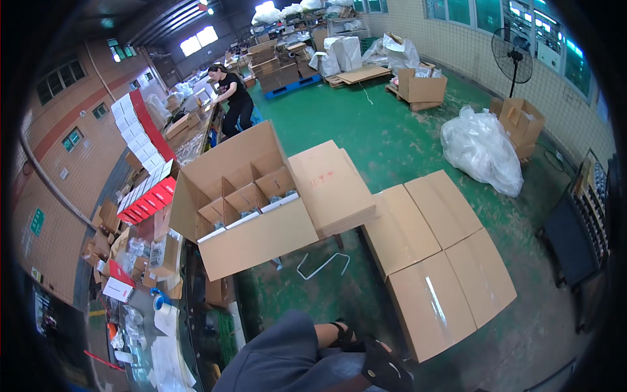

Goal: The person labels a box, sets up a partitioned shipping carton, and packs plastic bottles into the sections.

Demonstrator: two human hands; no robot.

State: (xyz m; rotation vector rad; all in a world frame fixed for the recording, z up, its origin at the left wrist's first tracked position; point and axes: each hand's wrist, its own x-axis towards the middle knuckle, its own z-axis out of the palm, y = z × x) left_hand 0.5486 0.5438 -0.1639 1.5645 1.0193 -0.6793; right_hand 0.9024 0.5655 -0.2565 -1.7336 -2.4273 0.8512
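Note:
Neither of my hands shows in the head view. At the lower edge are my leg in grey cloth (281, 356) and dark straps like a sandal's (343, 334). Ahead stands a large open carton (258, 238) with its flaps spread. Cardboard dividers (245, 196) split it into several cells, some holding small greyish items that I cannot make out. To its right lies a stack of flat cardboard sheets (330, 186) with red handwriting on top. Closed, taped cartons (450, 261) stand side by side farther right.
A bent white rod (323, 268) lies on the green floor. Left, a cluttered bench holds blue tape (160, 299) and red-and-white boxes (147, 193). A person in black (232, 98) works beyond. Right are a plastic-wrapped bundle (483, 150), a fan (514, 59) and a dark rack (575, 228).

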